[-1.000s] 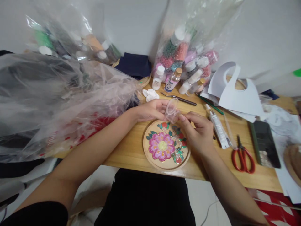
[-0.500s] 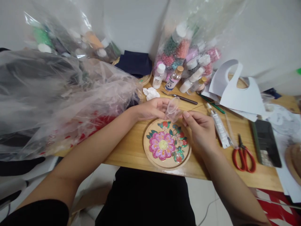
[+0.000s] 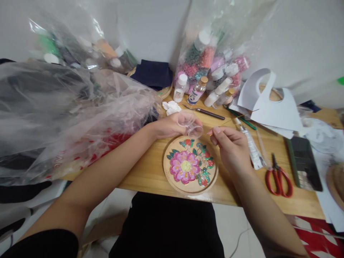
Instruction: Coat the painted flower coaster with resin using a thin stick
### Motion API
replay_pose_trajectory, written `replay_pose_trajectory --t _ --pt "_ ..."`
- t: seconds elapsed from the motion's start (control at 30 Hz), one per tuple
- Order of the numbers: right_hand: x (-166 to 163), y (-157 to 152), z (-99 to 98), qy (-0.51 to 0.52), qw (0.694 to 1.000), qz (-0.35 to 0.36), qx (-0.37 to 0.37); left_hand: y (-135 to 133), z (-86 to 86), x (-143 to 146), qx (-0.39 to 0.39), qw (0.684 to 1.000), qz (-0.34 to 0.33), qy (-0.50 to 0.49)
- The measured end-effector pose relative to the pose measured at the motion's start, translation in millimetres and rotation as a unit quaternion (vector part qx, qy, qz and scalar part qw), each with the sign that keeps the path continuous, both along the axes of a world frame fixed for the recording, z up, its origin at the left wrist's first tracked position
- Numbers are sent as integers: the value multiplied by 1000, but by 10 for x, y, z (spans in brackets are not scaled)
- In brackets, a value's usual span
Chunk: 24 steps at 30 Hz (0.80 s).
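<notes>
Above the far edge of a round wooden plaque (image 3: pixel 168 175), my left hand (image 3: pixel 168 127) is closed around small clear plastic cups (image 3: pixel 195 131), seemingly two, tilted on their sides. A pink flower (image 3: pixel 185 166) with green leaves and red buds decorates the plaque, raised and glossy. To the right of the cups, apart from them, my right hand (image 3: pixel 233 145) pinches a thin golden wire-like rod (image 3: pixel 238 117). The rod's long end points up and right, and a short tip shows left of my fingers.
Behind the hands lie a dark-handled tool (image 3: pixel 210 114), crumpled tissue (image 3: pixel 172 107) and small bottles (image 3: pixel 197 91). On the right are a white tube (image 3: pixel 253 148), red-handled pliers (image 3: pixel 278 179), a phone (image 3: pixel 305 163) and white paper pieces (image 3: pixel 278 102). Plastic bags (image 3: pixel 107 96) crowd the left.
The clear cups have tilted over to a new angle in my left hand. My right hand has drawn slightly away from them to the right, still pinching the rod.
</notes>
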State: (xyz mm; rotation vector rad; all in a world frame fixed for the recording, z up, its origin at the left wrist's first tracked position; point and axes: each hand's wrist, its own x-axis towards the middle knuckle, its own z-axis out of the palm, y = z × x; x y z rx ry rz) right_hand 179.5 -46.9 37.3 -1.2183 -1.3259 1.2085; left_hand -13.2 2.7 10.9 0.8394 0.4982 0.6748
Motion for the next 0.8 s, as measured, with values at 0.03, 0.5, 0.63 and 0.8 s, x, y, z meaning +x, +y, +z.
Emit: replay_pose_trajectory --t 0.03,0.5,0.63,0.8 --pt "12 -8 4 -1 1000 1 3 0 0 1 -2 1000 1 0" --pt "-47 -108 188 -162 832 476 233 8 20 28 -3 1000 18 3" --pt "-40 -106 134 -182 825 476 243 -8 55 33 10 1000 20 20" --pt "-47 -106 121 -191 818 483 246 -13 92 40 1 1000 19 14"
